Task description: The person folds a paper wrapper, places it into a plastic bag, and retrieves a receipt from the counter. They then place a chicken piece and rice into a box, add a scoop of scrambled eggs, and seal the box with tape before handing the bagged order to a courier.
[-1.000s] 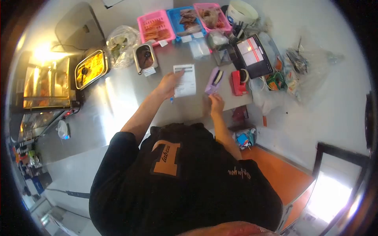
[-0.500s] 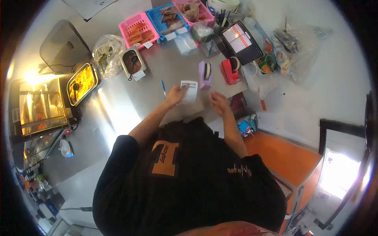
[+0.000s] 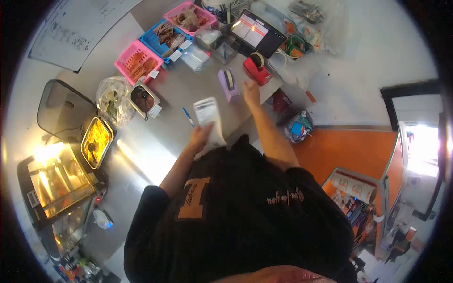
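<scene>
My left hand (image 3: 202, 136) is closed on the lower part of a white printed paper slip (image 3: 206, 111), which looks like a receipt. Its top edge tilts up over the metal counter (image 3: 174, 89). My right hand (image 3: 252, 94) reaches forward with its fingers stretched out, fingertips right by the red tape dispenser (image 3: 258, 74). Just left of that hand stands a purple tape dispenser (image 3: 228, 86) with its own roll. A blue and white pen (image 3: 188, 117) lies on the counter left of the slip.
Pink basket (image 3: 138, 63), blue basket (image 3: 163, 40) and another pink basket (image 3: 191, 16) of packaged food line the back. A dark tablet (image 3: 258, 34) stands behind the dispensers. At left are a yellow food tray (image 3: 96, 141) and a lit display case (image 3: 61, 181).
My left hand has lifted the slip and drawn it toward my body. The right hand has moved forward to the red tape dispenser. The head view has turned.
</scene>
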The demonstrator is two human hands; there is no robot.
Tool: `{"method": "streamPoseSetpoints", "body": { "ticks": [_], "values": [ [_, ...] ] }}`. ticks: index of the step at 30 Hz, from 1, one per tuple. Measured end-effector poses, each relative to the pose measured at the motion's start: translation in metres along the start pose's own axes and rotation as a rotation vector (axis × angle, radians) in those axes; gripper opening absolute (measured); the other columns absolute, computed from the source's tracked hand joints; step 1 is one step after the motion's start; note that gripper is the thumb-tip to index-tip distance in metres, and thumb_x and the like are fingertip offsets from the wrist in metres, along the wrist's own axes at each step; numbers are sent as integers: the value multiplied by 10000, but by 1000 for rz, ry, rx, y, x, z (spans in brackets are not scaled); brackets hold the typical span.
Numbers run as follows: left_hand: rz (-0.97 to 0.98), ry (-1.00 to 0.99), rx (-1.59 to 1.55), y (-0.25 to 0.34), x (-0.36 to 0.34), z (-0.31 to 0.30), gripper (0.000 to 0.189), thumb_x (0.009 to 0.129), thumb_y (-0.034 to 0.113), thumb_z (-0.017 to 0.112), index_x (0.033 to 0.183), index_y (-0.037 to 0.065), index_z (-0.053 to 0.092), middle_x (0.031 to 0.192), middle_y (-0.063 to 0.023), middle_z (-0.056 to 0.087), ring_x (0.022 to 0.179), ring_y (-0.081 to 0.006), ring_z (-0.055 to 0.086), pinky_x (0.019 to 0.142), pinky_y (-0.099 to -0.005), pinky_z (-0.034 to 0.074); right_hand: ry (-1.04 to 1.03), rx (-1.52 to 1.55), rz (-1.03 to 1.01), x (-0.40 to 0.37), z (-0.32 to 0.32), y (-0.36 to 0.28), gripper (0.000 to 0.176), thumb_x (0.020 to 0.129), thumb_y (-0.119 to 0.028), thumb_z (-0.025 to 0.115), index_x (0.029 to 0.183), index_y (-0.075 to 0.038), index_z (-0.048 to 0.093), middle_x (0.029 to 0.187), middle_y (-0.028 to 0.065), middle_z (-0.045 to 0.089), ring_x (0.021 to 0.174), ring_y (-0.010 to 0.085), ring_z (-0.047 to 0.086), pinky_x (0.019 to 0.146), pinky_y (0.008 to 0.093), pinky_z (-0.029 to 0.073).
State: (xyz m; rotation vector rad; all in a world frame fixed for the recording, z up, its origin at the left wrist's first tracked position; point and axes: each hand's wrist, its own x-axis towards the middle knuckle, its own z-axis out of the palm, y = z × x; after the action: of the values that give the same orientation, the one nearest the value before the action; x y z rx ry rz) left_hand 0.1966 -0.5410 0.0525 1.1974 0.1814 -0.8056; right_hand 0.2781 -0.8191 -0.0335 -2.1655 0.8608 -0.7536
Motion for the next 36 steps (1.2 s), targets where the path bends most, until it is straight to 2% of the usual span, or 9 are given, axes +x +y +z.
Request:
{"method": "streamPoseSetpoints", "body": {
  "ticks": [3,6,9,15,18,21,25,27,36],
  "values": [
    [-88,71,-326,30,-23,-11,365,972,230,556,1272,25,510,1166,-106,629,1014,-255,643,890,-419,525,-995,507,793,15,-52,-40,385,824,-329,734,1005,8,692,840,46,652,714,207,615,659,311,531],
    [-105,-32,-397,40,-28,-37,352,1006,251,478,1294,49,467,1199,-111,607,1076,-279,624,913,-460,523,-743,633,782,-1,-23,-18,314,808,-299,748,941,-18,704,777,31,619,677,195,594,632,291,522],
    [-94,-43,-432,53,-27,-43,339,1012,248,462,1290,54,470,1193,-112,610,1083,-278,623,920,-462,522,-651,1017,351,-34,-30,14,293,782,-293,772,946,-58,716,778,31,626,684,208,601,627,311,516],
    [-30,-86,-540,62,-4,-22,350,1015,238,444,1314,57,442,1231,-127,583,1158,-298,576,972,-490,486,-360,-185,-140,-52,-7,68,161,850,-223,695,959,-104,686,819,27,632,675,231,607,658,372,510],
    [-10,-60,-545,65,21,-2,358,1016,238,433,1328,62,426,1269,-137,553,1203,-318,540,999,-531,453,-631,1072,1169,-52,-49,37,167,887,-215,648,1018,-112,638,804,14,624,641,185,598,600,363,505],
    [-70,36,-484,59,34,30,394,1025,272,402,1363,70,401,1335,-141,511,1230,-348,509,1032,-571,399,-831,1470,943,-75,-127,-5,222,905,-247,628,1088,-125,592,801,4,614,613,140,578,542,340,487],
    [-229,-330,-377,24,42,80,466,991,325,451,1371,59,406,1370,-154,490,1260,-358,472,1058,-558,363,-808,422,519,-111,-221,-69,223,906,-288,625,887,-66,636,737,70,605,646,192,598,580,349,478],
    [-324,-530,-299,10,45,111,481,963,338,502,1346,51,447,1345,-153,517,1253,-348,475,1063,-534,359,-358,190,76,-145,-240,-34,309,904,-319,618,845,-16,627,725,141,616,668,257,606,634,388,482],
    [-460,-993,49,-60,-26,325,354,1009,237,449,1281,25,530,1293,-144,575,1200,-287,546,1037,-463,415,22,445,530,-309,-515,-54,301,919,-269,630,782,-2,597,630,71,565,461,154,543,465,320,447]
  ]
}}
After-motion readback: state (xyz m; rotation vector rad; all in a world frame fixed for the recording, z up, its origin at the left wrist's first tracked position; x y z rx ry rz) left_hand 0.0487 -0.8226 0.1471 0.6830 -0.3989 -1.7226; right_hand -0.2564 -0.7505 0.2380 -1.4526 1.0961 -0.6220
